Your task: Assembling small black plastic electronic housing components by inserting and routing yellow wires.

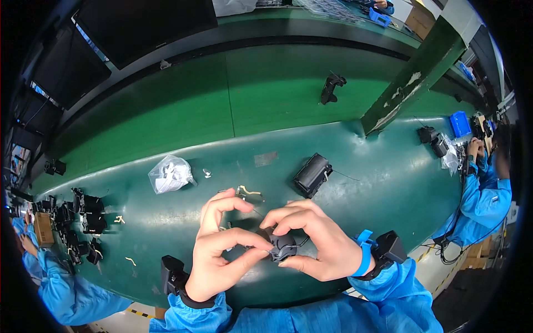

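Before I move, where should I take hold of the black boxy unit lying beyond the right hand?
Probably around the middle of the black boxy unit, coming from the left: its body is broad and blocky, and its long left side lies exposed. A thin wire trails from its right side, so an approach from there could snag it.

A worn green tabletop (388, 183) spans the room, backed by another green surface (166, 108) and a chipped post (413, 80). Dark panels, probably screens (147, 30), fill upper left; pale floor (117, 322) shows below.
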Demonstrator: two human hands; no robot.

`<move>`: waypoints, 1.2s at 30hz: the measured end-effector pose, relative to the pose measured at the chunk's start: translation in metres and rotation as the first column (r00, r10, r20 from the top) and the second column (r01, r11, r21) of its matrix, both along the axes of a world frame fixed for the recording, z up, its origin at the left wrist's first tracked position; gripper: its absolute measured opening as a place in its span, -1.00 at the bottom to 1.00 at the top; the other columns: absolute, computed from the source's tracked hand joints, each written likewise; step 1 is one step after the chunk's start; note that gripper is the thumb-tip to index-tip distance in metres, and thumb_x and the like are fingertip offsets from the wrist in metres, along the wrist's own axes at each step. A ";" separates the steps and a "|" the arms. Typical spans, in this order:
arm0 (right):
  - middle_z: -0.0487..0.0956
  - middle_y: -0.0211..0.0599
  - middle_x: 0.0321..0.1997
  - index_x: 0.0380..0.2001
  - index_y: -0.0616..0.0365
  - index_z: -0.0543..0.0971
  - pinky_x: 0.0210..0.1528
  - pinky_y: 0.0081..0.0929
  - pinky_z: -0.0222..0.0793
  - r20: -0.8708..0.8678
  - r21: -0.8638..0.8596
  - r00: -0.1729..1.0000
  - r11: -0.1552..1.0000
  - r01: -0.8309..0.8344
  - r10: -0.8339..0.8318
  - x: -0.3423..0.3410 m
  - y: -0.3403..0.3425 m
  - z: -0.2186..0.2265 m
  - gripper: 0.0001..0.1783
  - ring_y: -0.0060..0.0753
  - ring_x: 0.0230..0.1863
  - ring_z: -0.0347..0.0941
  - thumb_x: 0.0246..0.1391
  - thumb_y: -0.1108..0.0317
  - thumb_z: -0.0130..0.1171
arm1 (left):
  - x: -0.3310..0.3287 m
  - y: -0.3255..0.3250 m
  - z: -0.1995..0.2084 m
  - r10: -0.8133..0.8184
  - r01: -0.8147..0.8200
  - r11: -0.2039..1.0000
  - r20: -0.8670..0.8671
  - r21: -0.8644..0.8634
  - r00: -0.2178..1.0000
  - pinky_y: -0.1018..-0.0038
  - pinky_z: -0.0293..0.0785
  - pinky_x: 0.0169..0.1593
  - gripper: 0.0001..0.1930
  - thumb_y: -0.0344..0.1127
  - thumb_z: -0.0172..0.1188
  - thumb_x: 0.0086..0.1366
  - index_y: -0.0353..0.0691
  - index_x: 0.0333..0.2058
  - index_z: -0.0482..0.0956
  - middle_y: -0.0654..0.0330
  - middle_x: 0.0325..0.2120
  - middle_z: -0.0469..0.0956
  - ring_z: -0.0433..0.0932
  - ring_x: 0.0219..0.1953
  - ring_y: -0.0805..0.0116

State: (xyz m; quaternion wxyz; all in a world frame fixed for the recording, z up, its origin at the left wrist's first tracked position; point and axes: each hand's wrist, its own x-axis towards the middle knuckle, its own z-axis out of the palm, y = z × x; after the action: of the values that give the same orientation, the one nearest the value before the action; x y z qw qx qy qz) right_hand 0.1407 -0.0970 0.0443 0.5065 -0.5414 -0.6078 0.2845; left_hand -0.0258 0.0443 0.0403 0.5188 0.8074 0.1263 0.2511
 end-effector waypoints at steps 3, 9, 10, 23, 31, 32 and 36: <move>0.46 -0.16 0.06 -0.04 0.14 0.36 0.17 -0.11 0.20 0.096 -0.022 0.995 1.000 -0.007 0.010 0.002 0.007 0.014 -0.37 0.06 0.11 0.32 -0.25 0.53 0.38 | 0.000 0.003 0.000 0.013 -0.013 1.000 0.033 -0.019 0.999 0.04 0.09 0.30 -0.79 -0.46 0.44 -0.14 -0.07 -0.45 0.71 0.14 -0.12 0.41 0.31 0.11 0.08; 0.44 -0.13 -0.08 -0.06 0.21 0.40 0.14 -0.19 0.22 0.341 0.088 0.927 0.987 0.138 -0.160 0.018 0.062 0.030 -0.45 0.01 0.05 0.30 -0.22 0.50 0.30 | 0.000 0.010 -0.011 0.405 -0.371 0.911 0.223 -0.177 0.887 0.32 0.24 0.16 -0.70 -0.47 0.25 0.13 -0.22 -0.12 0.58 0.09 0.03 0.39 0.34 0.11 0.25; 0.44 -0.12 -0.10 -0.05 0.20 0.38 0.14 -0.22 0.23 0.393 0.198 0.881 0.960 0.199 -0.264 0.030 0.079 0.030 -0.47 -0.01 0.04 0.30 -0.18 0.48 0.25 | -0.003 0.015 -0.010 0.483 -0.452 0.872 0.186 -0.185 0.856 0.44 0.27 0.09 -0.72 -0.49 0.21 0.17 -0.27 -0.10 0.53 0.12 0.03 0.40 0.37 0.05 0.33; 0.51 -0.11 0.02 0.11 0.09 0.35 0.15 -0.11 0.26 0.668 0.127 0.424 0.655 0.745 -0.612 0.130 0.206 -0.034 -0.27 0.05 0.09 0.32 -0.14 0.16 0.40 | 0.013 0.011 -0.036 0.399 -0.306 0.850 -0.144 0.429 0.906 0.30 0.47 -0.20 -0.77 -0.41 0.39 -0.02 -0.21 -0.34 0.60 0.17 -0.36 0.48 0.51 -0.25 0.11; 0.45 -0.09 0.01 0.06 0.18 0.39 0.15 -0.12 0.24 0.573 0.559 0.312 0.640 0.528 -0.758 0.117 0.177 0.000 -0.30 0.05 0.08 0.31 -0.13 0.11 0.39 | 0.025 0.009 -0.050 0.519 -0.393 0.789 -0.169 0.472 0.838 0.32 0.48 -0.28 -0.85 -0.41 0.36 0.01 -0.19 -0.45 0.54 0.22 -0.44 0.48 0.54 -0.34 0.18; 0.46 -0.09 -0.01 0.02 0.19 0.42 0.15 -0.14 0.23 0.528 0.609 0.330 0.620 0.494 -0.782 0.107 0.166 0.010 -0.37 0.03 0.07 0.31 -0.11 0.17 0.37 | 0.024 0.010 -0.052 0.527 -0.397 0.781 -0.168 0.482 0.833 0.32 0.48 -0.29 -0.86 -0.41 0.35 0.02 -0.19 -0.47 0.53 0.23 -0.46 0.49 0.54 -0.35 0.19; 0.47 -0.20 -0.11 -0.07 0.22 0.45 0.05 -0.38 0.27 0.243 0.622 0.628 0.615 0.484 -0.739 0.046 0.093 0.041 -0.60 -0.27 -0.06 0.37 -0.02 0.45 0.26 | 0.012 0.012 -0.042 0.538 -0.410 0.769 -0.149 0.491 0.830 0.37 0.48 -0.33 -0.87 -0.43 0.35 0.00 -0.20 -0.50 0.53 0.23 -0.47 0.50 0.55 -0.39 0.23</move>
State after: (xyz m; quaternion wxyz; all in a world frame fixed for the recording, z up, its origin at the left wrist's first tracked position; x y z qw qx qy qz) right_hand 0.1863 -0.0045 0.0857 0.5288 -0.6219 -0.5322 -0.2243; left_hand -0.0134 0.0568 -0.0016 0.2186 0.8707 0.3404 0.2795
